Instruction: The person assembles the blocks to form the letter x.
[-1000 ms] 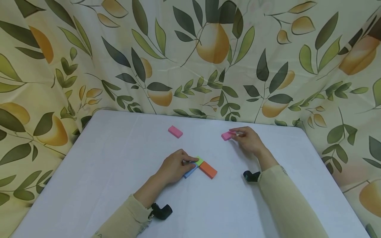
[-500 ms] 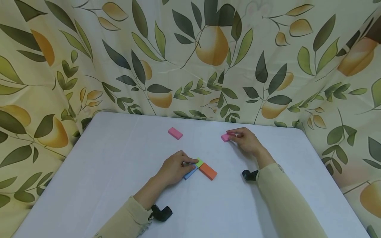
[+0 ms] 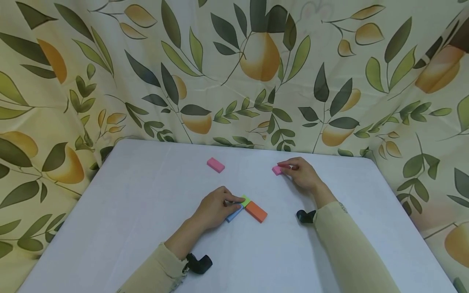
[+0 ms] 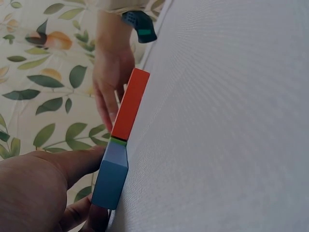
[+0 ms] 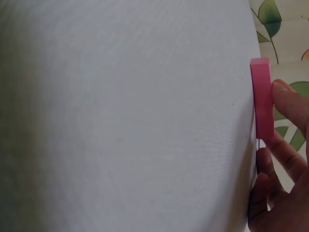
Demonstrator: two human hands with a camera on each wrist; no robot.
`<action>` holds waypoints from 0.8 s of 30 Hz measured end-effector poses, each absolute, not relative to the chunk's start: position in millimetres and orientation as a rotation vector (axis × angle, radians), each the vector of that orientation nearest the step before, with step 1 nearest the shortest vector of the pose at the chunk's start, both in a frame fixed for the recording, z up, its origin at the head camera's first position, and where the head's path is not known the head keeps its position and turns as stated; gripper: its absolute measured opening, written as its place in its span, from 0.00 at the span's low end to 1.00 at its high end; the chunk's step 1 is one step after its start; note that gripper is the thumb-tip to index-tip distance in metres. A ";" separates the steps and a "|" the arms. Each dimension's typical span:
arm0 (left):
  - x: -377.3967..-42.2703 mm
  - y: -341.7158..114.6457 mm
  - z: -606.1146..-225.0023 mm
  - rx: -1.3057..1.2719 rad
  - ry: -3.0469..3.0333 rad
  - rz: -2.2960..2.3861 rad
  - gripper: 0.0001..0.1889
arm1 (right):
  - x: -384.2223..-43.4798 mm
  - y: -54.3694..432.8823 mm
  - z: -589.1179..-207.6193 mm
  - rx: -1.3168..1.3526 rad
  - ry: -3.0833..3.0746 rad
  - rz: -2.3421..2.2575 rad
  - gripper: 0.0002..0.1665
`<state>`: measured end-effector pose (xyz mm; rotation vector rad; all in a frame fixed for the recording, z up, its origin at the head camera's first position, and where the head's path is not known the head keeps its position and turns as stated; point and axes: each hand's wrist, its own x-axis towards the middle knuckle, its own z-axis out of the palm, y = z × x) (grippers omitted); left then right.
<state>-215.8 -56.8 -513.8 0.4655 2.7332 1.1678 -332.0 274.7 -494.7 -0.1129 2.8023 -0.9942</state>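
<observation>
My left hand (image 3: 215, 206) is at a small group of flat rectangular blocks on the white table. It holds the blue block (image 3: 234, 213), and its index fingertip rests by the green block (image 3: 246, 200). An orange block (image 3: 256, 211) touches the green one at an angle. In the left wrist view, the blue block (image 4: 111, 179) stands nearest, with the orange block (image 4: 131, 104) beyond and only a thin green strip between them. Farther back, my right hand (image 3: 303, 174) pinches a pink block (image 3: 276, 170), its fingers covering part of it. The right wrist view shows this pink block (image 5: 262, 99) against the thumb.
Another pink block (image 3: 215, 165) lies by itself toward the far side of the white-covered table (image 3: 121, 211). A fruit-and-leaf patterned curtain (image 3: 234, 93) hangs behind the table and down its sides. A black wrist camera (image 3: 199, 263) sits at the left cuff.
My right hand has shifted slightly left over its pink block, and less of the block shows. The left hand and the blue, green and orange blocks stay in place.
</observation>
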 end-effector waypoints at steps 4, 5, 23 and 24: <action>-215.8 -57.4 -513.7 0.470 2.737 1.166 0.11 | -333.4 273.9 -495.6 -0.134 2.813 -0.978 0.19; -215.8 -57.5 -513.5 0.473 2.736 1.167 0.11 | -333.7 273.9 -495.7 -0.135 2.815 -0.975 0.19; -215.6 -57.1 -511.7 0.446 2.716 1.189 0.11 | -333.1 268.0 -491.9 -0.075 2.822 -0.950 0.20; -215.5 -57.1 -511.6 0.447 2.716 1.190 0.11 | -333.3 267.7 -491.9 -0.073 2.823 -0.943 0.20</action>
